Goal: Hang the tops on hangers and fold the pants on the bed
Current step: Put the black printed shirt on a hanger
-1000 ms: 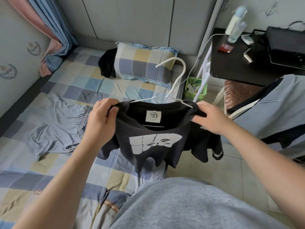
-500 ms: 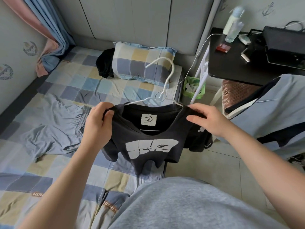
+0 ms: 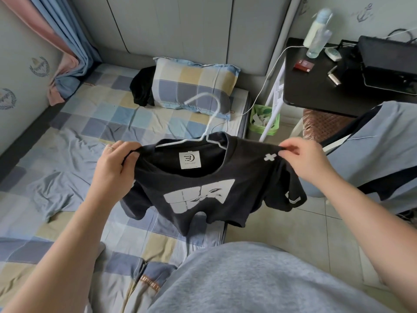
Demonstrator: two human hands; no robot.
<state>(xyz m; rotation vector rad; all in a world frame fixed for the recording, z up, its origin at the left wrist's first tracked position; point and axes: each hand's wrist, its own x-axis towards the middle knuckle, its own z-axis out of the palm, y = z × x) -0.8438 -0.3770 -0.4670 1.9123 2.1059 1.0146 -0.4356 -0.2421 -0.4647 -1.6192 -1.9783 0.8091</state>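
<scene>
Black T-shirt (image 3: 203, 184) on white hanger (image 3: 213, 105), shoulders gripped by left hand (image 3: 115, 161) and right hand (image 3: 304, 159), above bed (image 3: 90, 114) edge.

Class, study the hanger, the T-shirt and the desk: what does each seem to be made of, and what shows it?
Hanger: thin smooth white rod, bent into a hook; plastic or coated wire, unclear which.
T-shirt: soft matte black knit, probably cotton; it sags and creases.
Desk: smooth black top with faint sheen; likely laminated board.
</scene>
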